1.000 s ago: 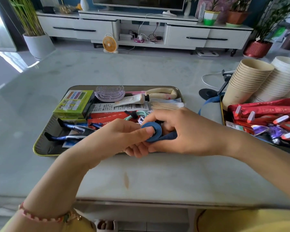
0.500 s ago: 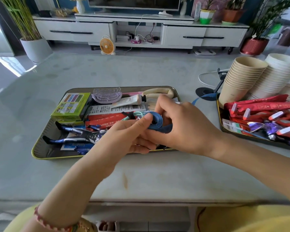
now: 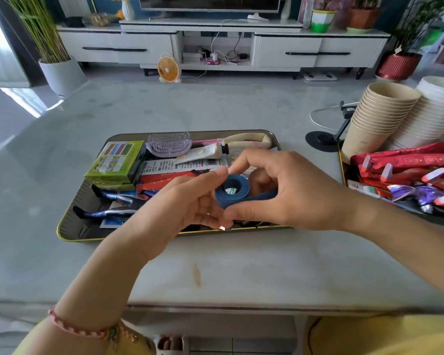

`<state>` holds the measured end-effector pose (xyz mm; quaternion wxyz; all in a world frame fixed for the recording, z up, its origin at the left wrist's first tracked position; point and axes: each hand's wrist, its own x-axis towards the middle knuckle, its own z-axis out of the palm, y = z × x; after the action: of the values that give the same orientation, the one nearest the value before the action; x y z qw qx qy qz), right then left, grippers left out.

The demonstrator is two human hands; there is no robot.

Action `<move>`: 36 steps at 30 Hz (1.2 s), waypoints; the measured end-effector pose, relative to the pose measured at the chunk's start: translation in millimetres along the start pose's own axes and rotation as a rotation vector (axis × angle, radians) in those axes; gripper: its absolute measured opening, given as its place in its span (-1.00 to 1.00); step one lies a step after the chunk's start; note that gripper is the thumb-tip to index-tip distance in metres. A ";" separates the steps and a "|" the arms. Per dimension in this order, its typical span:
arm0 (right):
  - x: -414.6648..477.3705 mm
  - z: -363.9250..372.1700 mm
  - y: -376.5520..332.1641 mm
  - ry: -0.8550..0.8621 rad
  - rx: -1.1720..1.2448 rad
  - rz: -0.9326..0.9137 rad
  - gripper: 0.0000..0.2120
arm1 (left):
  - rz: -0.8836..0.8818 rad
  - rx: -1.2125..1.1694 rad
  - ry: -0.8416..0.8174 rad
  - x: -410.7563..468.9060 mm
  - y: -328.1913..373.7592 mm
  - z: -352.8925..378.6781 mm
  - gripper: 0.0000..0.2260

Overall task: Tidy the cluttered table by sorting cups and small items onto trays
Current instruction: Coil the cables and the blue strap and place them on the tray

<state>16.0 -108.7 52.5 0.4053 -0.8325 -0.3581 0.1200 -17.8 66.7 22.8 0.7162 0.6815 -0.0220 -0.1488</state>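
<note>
Your left hand (image 3: 190,208) and right hand (image 3: 290,193) both pinch the coiled blue fabric strap (image 3: 232,192). Loosen either pinch and the coil may spring open.

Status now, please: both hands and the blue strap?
Left hand and right hand both pinch the rolled blue fabric strap. Coil held over the gold-rimmed dark tray. Tray crowded below.
</note>
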 end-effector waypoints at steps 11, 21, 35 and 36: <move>6.2 12.4 15.6 0.341 -0.529 -0.079 -0.64 | 0.043 0.008 0.290 5.8 -15.2 34.3 -0.59; 4.5 3.9 3.7 0.011 0.074 -0.034 -0.66 | 0.107 0.006 0.180 2.7 -0.2 7.5 -0.75; 1.1 4.7 -4.4 0.240 0.008 -0.040 -0.63 | 0.257 0.125 0.136 3.7 -9.7 18.4 -0.39; 1.1 5.4 -4.5 0.270 -0.051 -0.044 -0.62 | 0.305 0.157 0.185 3.6 -11.3 21.4 -0.41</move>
<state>11.9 -102.9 52.5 0.4309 -0.8431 -0.3215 -0.0114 -21.4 44.7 12.6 0.6740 0.7348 -0.0707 0.0268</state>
